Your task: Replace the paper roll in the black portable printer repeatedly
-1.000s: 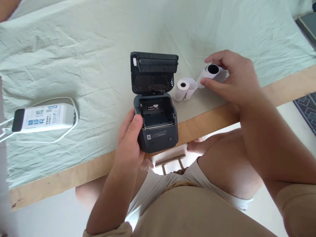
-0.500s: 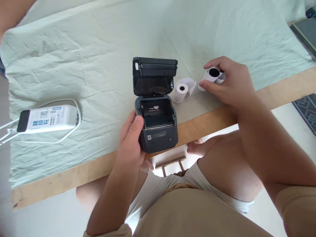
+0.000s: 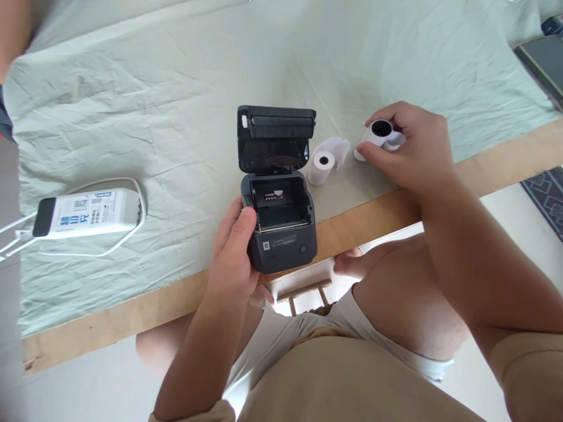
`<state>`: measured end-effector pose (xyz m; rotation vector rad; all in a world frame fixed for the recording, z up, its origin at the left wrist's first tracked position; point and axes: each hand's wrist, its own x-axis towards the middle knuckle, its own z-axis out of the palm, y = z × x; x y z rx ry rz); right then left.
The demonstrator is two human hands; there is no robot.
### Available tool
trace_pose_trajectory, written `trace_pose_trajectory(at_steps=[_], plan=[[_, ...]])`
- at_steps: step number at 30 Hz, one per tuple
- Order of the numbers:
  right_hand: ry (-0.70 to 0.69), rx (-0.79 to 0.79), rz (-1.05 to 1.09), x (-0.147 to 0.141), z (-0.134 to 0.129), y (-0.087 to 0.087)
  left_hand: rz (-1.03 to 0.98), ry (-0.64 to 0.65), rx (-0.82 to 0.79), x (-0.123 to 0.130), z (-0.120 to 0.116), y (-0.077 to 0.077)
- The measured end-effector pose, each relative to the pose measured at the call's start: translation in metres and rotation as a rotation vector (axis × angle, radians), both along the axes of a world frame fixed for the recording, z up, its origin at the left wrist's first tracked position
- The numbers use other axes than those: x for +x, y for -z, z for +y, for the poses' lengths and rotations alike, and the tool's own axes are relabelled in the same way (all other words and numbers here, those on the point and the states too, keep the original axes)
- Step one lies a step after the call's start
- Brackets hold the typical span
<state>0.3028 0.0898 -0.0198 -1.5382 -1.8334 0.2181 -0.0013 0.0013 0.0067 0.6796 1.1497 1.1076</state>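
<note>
A dark label printer (image 3: 284,252) has its lid (image 3: 277,138) raised, and its paper bay shows no roll inside. My left hand (image 3: 233,252) grips the printer's left side, thumb on the front corner. To the right of the printer stands a small white paper roll (image 3: 321,170) with a narrow core and a loose paper tail. Farther right, my right hand (image 3: 409,140) has its thumb and fingers around a second white roll (image 3: 368,146) with a wide black core. This roll stands on the cloth, its loose end partly behind my fingers.
A white power strip (image 3: 94,211) with a coiled cable lies on the green cloth (image 3: 176,135) at the left. The wooden table edge (image 3: 132,313) runs in front. Another person's arm (image 3: 13,35) shows top left; a dark flat object (image 3: 543,64) lies top right.
The camera view has shifted slightly. My right hand stays around the wide-core roll with barely any movement. My left hand still holds the printer in the same place.
</note>
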Motion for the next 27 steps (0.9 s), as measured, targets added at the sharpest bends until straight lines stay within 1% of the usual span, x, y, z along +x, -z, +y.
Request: trace_pose_trajectory(at_steps=[2,3,5,6,7,8,10,11,12,13,16,18,20,22,24,27], plan=[[-0.019,0.121,0.04,0.001,0.0,0.0,-0.005,-0.016,0.016,0.0,0.0,0.001],[-0.026,0.176,0.082,-0.002,-0.002,-0.003,-0.004,-0.018,0.018,0.0,0.0,0.001],[-0.043,0.26,0.198,-0.013,-0.011,-0.015,0.003,0.008,-0.004,0.0,-0.001,0.001],[-0.069,0.265,0.25,-0.021,-0.018,-0.022,0.009,0.021,-0.014,0.0,-0.001,0.001],[-0.103,0.306,0.288,-0.032,-0.026,-0.03,0.014,0.03,-0.022,0.0,-0.001,0.001],[-0.15,0.357,0.294,-0.044,-0.034,-0.036,0.018,0.03,-0.023,0.0,-0.001,0.002],[-0.31,0.32,0.218,-0.07,-0.048,-0.045,0.014,0.001,0.007,0.0,-0.002,0.004],[-0.401,0.292,0.168,-0.082,-0.053,-0.046,0.007,-0.017,0.034,0.001,-0.003,0.005],[-0.455,0.306,0.129,-0.094,-0.056,-0.045,-0.001,-0.033,0.063,0.001,-0.003,0.006],[-0.467,0.338,0.099,-0.103,-0.057,-0.044,-0.005,-0.047,0.089,0.001,-0.003,0.007],[-0.404,0.333,0.038,-0.12,-0.054,-0.036,0.022,-0.053,0.128,0.002,-0.004,0.007],[-0.421,0.329,0.041,-0.122,-0.049,-0.031,0.044,-0.042,0.123,0.002,-0.005,0.006],[-0.488,0.324,0.057,-0.121,-0.045,-0.028,0.034,-0.044,0.111,0.002,-0.005,0.005],[-0.531,0.27,0.05,-0.119,-0.043,-0.025,0.007,-0.05,0.089,0.001,-0.006,0.004],[-0.538,0.238,0.036,-0.118,-0.043,-0.024,-0.011,-0.047,0.071,0.001,-0.006,0.004],[-0.533,0.327,0.024,-0.117,-0.043,-0.023,-0.026,-0.043,0.063,0.0,-0.006,0.004]])
